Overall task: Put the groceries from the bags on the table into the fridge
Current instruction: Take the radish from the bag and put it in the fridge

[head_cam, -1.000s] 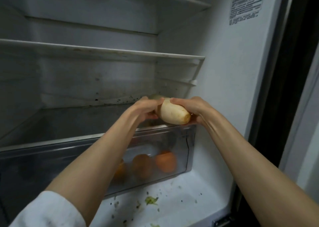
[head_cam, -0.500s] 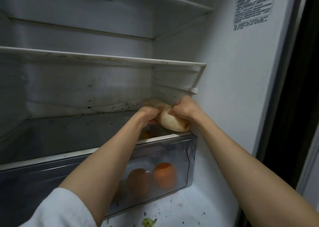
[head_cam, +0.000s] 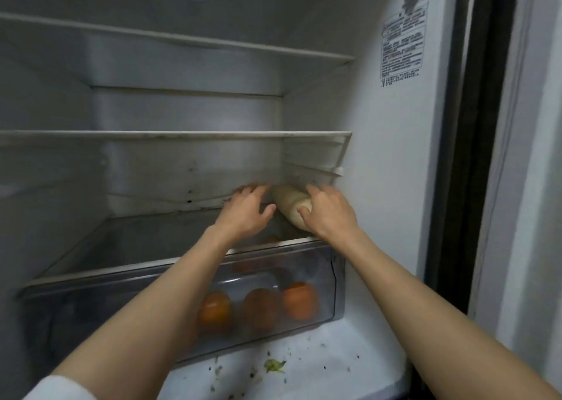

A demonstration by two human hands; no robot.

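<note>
Radish (head_cam: 291, 206) on the fridge's bottom shelf (head_cam: 146, 241).
Right hand (head_cam: 330, 214) curls round its near end; left hand (head_cam: 248, 211) hovers spread beside it, above the drawer (head_cam: 322, 278) of oranges (head_cam: 299, 301).

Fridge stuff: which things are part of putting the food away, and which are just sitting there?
Part of the job:
- radish, lying on the glass shelf
- left hand, right hand, both on the radish
- oranges in the drawer

Just there:
- green scrap and crumbs on the fridge floor
- sticker on the wall
</note>
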